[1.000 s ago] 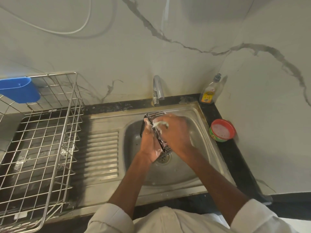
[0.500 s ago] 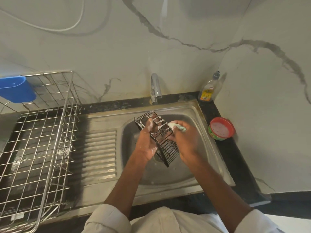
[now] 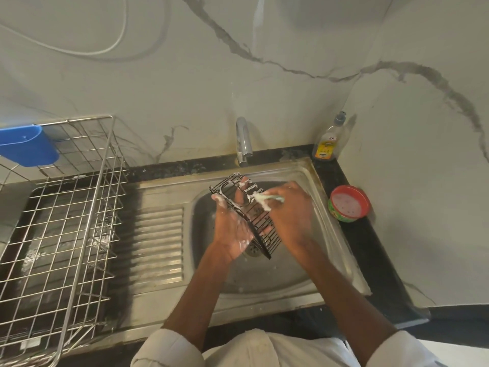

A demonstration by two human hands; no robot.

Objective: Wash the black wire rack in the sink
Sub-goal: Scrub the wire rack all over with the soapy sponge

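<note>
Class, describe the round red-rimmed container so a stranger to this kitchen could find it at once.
Start at the steel sink. On the black counter to its right, against the wall, sits the round container: red rim, green side, pale contents. The only neighbour, a tall clear soap bottle, stands in the back corner.

to your left a steel dish rack (image 3: 60, 234) stands on the drainboard, a blue plastic holder (image 3: 26, 148) hooked on its rim. at the right corner a soap bottle (image 3: 328, 141) stands, with a red-rimmed tub (image 3: 348, 203) nearer you.
</note>
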